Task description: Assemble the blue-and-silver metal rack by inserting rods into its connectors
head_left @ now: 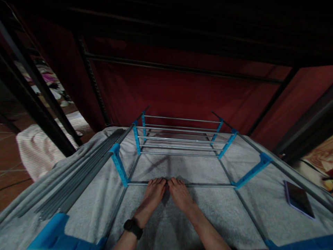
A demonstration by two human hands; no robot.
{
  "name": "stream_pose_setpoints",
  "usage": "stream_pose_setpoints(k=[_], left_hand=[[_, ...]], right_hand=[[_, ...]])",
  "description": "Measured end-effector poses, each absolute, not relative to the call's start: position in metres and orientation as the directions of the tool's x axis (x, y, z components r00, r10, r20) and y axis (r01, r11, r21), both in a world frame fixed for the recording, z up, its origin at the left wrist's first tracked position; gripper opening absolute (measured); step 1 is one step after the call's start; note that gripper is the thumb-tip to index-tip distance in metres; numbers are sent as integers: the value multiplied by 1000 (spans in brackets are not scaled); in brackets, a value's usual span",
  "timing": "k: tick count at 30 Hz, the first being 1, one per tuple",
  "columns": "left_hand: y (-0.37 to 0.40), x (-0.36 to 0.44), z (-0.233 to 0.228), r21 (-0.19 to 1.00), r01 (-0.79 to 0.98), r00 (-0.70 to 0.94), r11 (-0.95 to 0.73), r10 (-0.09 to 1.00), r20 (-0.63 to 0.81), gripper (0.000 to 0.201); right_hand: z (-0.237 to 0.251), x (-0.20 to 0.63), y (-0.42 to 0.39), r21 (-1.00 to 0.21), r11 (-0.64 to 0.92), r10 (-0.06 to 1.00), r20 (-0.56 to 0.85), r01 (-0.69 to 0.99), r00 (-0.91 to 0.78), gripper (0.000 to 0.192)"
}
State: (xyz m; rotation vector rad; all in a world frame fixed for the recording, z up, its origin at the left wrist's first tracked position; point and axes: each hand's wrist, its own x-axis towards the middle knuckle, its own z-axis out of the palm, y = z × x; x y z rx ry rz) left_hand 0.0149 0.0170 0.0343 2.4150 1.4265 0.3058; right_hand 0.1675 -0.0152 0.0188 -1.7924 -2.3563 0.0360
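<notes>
Lower centre of frame: left hand (155, 192), right hand (180, 196) side by side, fingers closed over grey crossbar (208, 185); even grip best, bar square between blue brackets (120, 167).

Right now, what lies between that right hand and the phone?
In the head view, grey blanket and one lower side rod lie between the right hand and the phone.

Black wristwatch (133, 228), bare forearms (201, 222)
</notes>
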Motion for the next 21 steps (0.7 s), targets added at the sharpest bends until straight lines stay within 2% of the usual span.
stream_pose_setpoints(k=[5,21], left_hand=[[17,15,34,390,804,479,-450,877,25,28],[26,9,27,412,789,488,-455,872,27,32]], right_hand=[[21,169,-15,-142,281,957,113,949,-267,32],[31,169,-18,-192,256,964,122,947,-236,22]])
